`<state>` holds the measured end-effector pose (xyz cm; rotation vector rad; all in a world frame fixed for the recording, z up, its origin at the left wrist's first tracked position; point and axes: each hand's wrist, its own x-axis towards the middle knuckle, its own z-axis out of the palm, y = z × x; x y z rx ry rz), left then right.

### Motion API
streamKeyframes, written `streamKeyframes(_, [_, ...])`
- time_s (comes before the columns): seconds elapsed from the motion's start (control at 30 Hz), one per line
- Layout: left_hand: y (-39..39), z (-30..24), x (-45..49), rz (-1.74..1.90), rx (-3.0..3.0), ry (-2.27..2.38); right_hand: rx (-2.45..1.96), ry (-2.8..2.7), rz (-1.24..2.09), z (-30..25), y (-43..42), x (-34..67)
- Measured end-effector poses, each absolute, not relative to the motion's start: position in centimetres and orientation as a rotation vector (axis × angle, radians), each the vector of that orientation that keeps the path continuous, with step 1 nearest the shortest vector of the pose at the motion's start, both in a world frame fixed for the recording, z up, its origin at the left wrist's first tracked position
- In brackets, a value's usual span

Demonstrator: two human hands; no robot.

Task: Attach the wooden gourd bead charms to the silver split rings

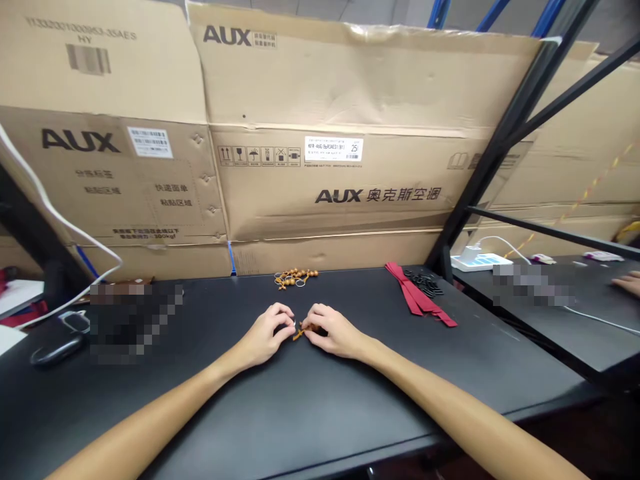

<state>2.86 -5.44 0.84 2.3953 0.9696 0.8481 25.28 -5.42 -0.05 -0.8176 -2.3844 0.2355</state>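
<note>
While my R hand (333,331) pinches an orange-corded brown piece (299,334) over the black table (240,420), my L hand (267,335) curls just beside it, grip unclear. This one's prob. unfinished; beaded keyrings (292,282) behind look done, red strips (419,295) off R untouched.

My feed is bright and evenly lit, apparently from overhead. I see a pale sheen across the table (280,430), soft shadow beside the arms (175,407), and glare along the cardboard's (280,87) top edge. The wide view stretches toward the edges. Upper-left print (83,28) smears; the central label (333,149) stays legible. The keychain (299,334) between the hands (264,337) looks soft.
</note>
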Motion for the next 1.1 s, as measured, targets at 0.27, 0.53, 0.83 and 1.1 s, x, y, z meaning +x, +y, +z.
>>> streamKeyframes(0.27, [-5.94,0.99,3.16,0.824,2.477,0.961,-0.816,-2.342,0.308,0.0,-5.67,24.92])
streamKeyframes(0.53, [-5.92,1.12,3.16,0.79,2.459,0.953,-0.819,-2.256,0.339,0.07,-5.75,24.66])
streamKeyframes(0.83, [-5.72,1.15,3.05,0.765,2.384,0.947,-0.855,-2.171,0.377,-0.05,-5.65,24.44])
streamKeyframes(1.1, [-5.86,1.58,3.07,0.751,2.364,0.925,-0.856,-2.195,0.334,-0.2,-5.57,24.5])
